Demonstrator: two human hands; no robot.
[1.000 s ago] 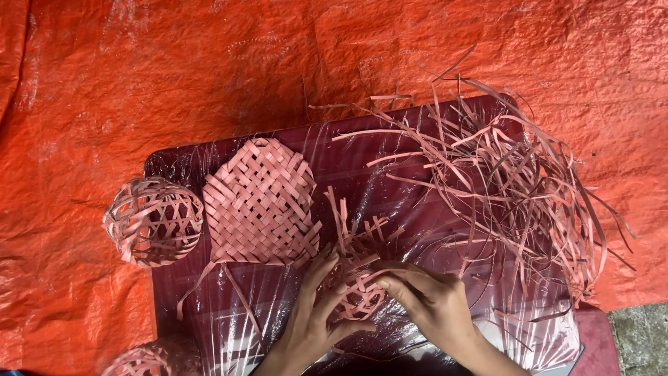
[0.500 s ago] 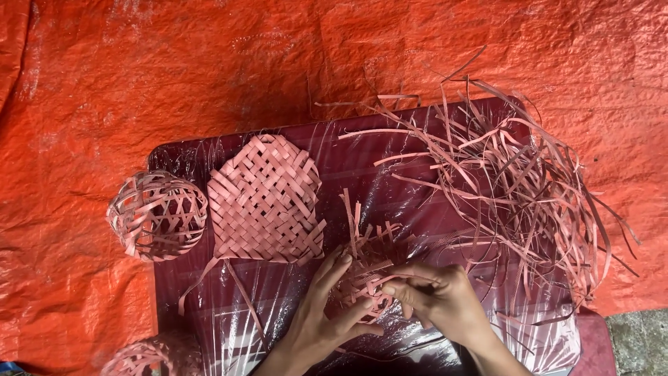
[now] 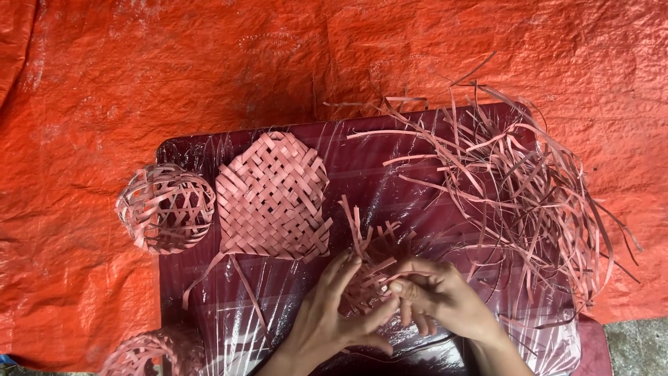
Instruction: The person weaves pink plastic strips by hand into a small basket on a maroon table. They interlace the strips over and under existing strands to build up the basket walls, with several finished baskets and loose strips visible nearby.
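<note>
Head view looking straight down on a dark red tabletop [image 3: 417, 150] wrapped in clear plastic film, standing on an orange tarpaulin [image 3: 139, 69].

Left hand [image 3: 334, 310] lying palm down, fingers spread and curling around the near side of a small half-woven piece [image 3: 372, 268] of pink strips; bracing it from below and from the side, apparently so the crossings are not sliding apart. Right hand [image 3: 435, 296] meeting it from the right, thumb and forefinger pressing together on one strip end at the edge of the piece, pinching it for threading. Both grips touching the work and touching each other at the fingertips.

Sitting near the front middle of the tabletop, just beside the person, with loose strip ends fanning upward and away from the hands, left free for later crossings by the look of it.

Lying flat to the left, just beyond the hands: a finished woven mat [image 3: 273, 198], rounded at the top, with two tail strips trailing toward the front edge. Resting further left, half off the tabletop edge: an open-weave ball [image 3: 165, 207]. Showing partly at the bottom left corner: another open-weave ball [image 3: 149, 355]. Heaping on the right, within reach of the right hand: a tangled pile of loose strips [image 3: 529, 195], spilling over onto the tarpaulin.
</note>
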